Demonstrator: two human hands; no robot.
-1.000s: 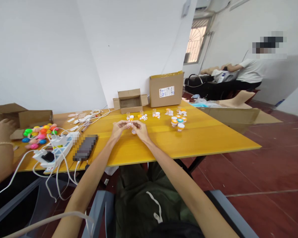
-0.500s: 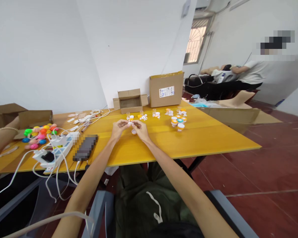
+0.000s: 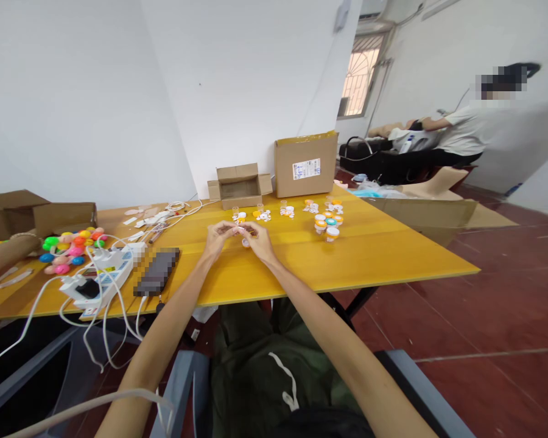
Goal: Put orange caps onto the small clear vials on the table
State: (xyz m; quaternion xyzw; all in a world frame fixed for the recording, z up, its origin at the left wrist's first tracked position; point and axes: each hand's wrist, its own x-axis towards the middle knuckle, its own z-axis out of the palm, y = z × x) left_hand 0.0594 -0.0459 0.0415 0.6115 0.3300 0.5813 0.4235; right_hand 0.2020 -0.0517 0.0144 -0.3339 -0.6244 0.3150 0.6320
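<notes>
Since a second ago the co-worker's arm (image 3: 2, 255) has drawn back leftward; both hands have barely shifted; the left hand (image 3: 218, 236) and right hand (image 3: 258, 238) meet over the tabletop (image 3: 369, 255), fingers pinching a small white piece (image 3: 240, 230), just above an orange-capped vial (image 3: 245, 243); judging by its size, it could slip and roll toward the vials (image 3: 327, 224) to the right.

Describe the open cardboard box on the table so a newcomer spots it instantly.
Start at the yellow table and follow its far edge to the white wall. Two cardboard boxes stand there: the open cardboard box is the left one, low and wide with flaps spread and its hollow showing, while the taller box beside it is closed and bears a white label.
</notes>
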